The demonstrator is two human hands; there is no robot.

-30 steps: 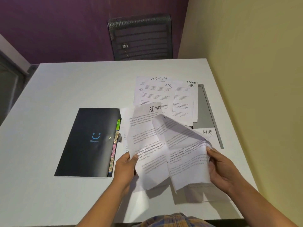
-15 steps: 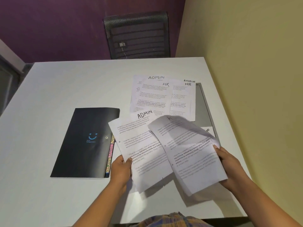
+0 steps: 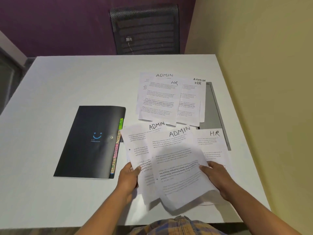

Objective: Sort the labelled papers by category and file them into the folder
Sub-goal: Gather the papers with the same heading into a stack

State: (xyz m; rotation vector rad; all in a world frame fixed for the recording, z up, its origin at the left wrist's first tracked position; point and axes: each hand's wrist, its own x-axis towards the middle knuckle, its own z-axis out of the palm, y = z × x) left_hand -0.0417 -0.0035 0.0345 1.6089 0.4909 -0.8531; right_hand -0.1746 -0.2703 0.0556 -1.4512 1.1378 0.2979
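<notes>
Tabletop (image 3: 67, 82), near its front edge — left grip (image 3: 127, 177) pinches the lower ADMIN sheet (image 3: 135, 143), right grip (image 3: 218, 177) holds the upper ADMIN sheet (image 3: 177, 158) overlapping it; black folder (image 3: 91, 141) lies closed just left of both.

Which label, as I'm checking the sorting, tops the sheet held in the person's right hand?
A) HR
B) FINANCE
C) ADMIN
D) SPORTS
C: the front sheet that the right hand pinches by its edge has ADMIN handwritten at its top.
</notes>
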